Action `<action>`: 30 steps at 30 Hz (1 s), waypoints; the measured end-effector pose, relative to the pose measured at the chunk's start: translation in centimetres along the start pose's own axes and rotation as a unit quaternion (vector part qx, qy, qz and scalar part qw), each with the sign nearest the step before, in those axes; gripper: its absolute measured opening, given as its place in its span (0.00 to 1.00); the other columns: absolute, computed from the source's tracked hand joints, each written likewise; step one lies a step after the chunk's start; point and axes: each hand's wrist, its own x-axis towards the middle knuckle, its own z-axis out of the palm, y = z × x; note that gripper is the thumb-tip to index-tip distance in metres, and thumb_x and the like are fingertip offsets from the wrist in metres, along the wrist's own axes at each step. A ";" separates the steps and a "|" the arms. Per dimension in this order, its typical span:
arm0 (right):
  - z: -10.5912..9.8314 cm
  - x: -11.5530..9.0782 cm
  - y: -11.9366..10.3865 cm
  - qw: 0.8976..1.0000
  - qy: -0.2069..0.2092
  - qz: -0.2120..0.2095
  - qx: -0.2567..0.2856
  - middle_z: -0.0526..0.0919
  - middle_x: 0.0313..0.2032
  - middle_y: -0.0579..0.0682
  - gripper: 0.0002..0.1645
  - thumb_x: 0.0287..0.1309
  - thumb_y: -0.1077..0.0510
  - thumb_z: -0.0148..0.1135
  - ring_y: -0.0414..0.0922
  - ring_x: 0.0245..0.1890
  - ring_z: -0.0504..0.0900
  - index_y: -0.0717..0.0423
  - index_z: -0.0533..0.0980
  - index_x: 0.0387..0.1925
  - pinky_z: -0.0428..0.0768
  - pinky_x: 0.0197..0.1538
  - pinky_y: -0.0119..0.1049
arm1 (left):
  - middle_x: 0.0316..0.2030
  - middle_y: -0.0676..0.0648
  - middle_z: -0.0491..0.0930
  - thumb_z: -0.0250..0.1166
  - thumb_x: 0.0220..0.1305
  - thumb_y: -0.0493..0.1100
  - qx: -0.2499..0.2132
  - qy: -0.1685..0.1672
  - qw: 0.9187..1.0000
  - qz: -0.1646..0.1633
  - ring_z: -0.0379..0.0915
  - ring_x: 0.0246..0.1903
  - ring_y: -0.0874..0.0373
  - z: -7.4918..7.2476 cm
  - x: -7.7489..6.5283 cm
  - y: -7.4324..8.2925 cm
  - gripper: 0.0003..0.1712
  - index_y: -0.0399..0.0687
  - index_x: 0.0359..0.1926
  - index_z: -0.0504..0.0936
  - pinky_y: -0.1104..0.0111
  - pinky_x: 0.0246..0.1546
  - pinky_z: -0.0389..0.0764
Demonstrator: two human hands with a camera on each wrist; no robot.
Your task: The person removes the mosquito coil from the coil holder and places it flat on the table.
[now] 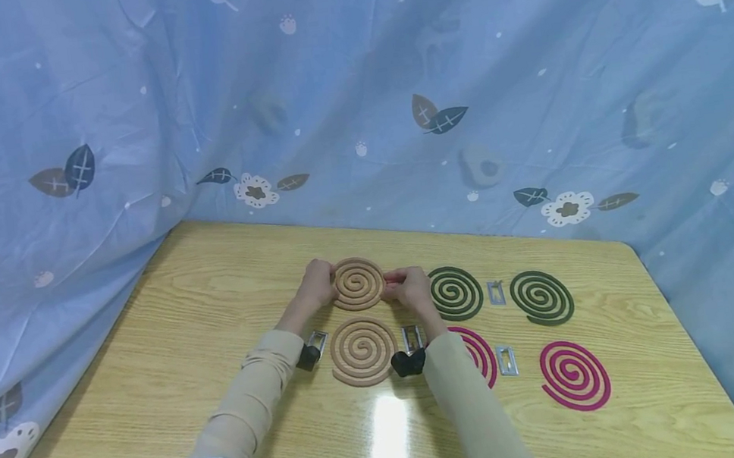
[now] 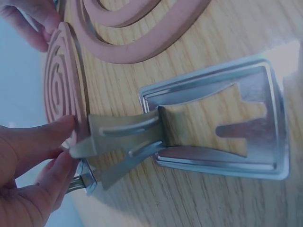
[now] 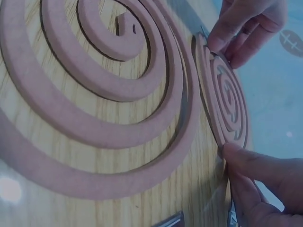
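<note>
A tan mosquito coil [image 1: 356, 284] is held between both hands at the back of the table. My left hand [image 1: 316, 285] pinches its left edge between thumb and fingers. On the opposite edge, the right hand [image 1: 410, 288] pinches it likewise. In the left wrist view the held coil [image 2: 59, 85] is seen nearly edge-on, close over the wood. Nearer the body lies a second tan coil [image 1: 363, 350], flat on the table. Small metal coil stands flank it: one stand [image 1: 317, 340] on the left and another stand [image 1: 411, 338] on the right.
Two dark green coils [image 1: 542, 297] lie to the right, with a metal stand [image 1: 495, 293] between them. In front of those are two magenta coils [image 1: 575, 376] and a stand [image 1: 507, 361]; the right forearm partly covers one magenta coil. A blue patterned curtain [image 1: 352, 108] hangs behind the table.
</note>
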 end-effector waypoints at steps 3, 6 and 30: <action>0.1 0.1 0.0 1.000 -0.002 -0.003 0.007 0.86 0.34 0.62 0.16 0.50 0.73 0.68 0.52 0.37 0.86 0.69 0.81 0.44 0.85 0.36 0.33 | 0.22 0.47 0.60 0.65 0.47 0.21 -0.002 0.000 1.000 0.000 0.59 0.33 0.53 0.0 -0.1 -0.1 0.13 0.36 0.19 0.71 0.67 0.26 0.62; 0.2 0.1 0.1 1.000 -0.001 -0.006 0.012 0.86 0.34 0.62 0.17 0.48 0.74 0.68 0.52 0.36 0.86 0.70 0.81 0.44 0.85 0.35 0.33 | 0.24 0.47 0.63 0.67 0.46 0.22 0.001 -0.003 1.000 -0.002 0.60 0.34 0.53 0.1 -0.1 -0.1 0.07 0.32 0.26 0.79 0.65 0.29 0.66; -1.3 -2.4 -0.9 0.999 0.009 -0.043 0.015 0.80 0.47 0.67 0.18 0.62 0.65 0.59 0.58 0.49 0.80 0.73 0.76 0.51 0.83 0.50 0.43 | 0.54 0.30 0.74 0.65 0.58 0.29 -0.127 -0.005 0.990 0.054 0.72 0.55 0.38 -1.0 -1.8 -0.9 0.24 0.25 0.56 0.73 0.55 0.57 0.76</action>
